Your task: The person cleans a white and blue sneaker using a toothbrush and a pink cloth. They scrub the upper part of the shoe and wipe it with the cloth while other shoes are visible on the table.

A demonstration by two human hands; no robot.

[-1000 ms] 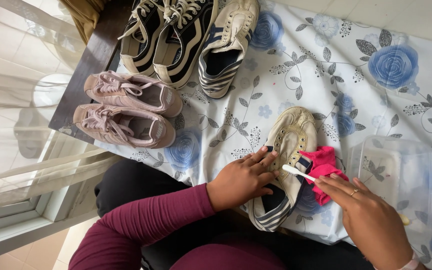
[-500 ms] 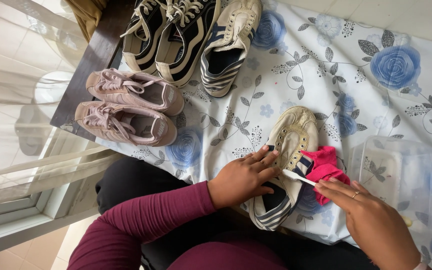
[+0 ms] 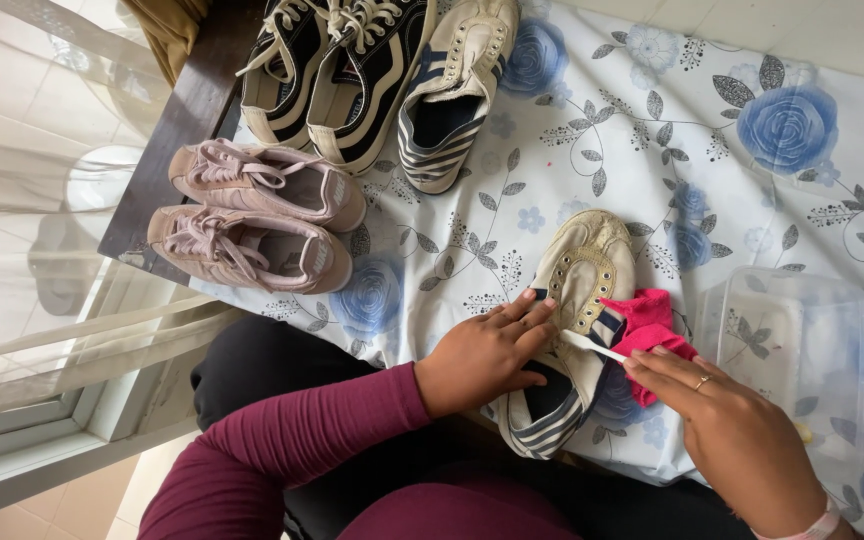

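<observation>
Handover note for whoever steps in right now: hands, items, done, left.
Left hand: flat on the cream striped shoe, steadying it.
Right hand: holds a white brush, its tip at the shoe's eyelet side.
Pink cloth lies beside the shoe; clear tub to the right.
Done: cannot tell how much is scrubbed.
Left: matching shoe, pink pair, black pair wait untouched.

A cream sneaker (image 3: 572,320) with navy stripes is lying sole-down, unlaced; a white toothbrush (image 3: 594,346) is crossing its side, touching a pink cloth (image 3: 649,330).
</observation>
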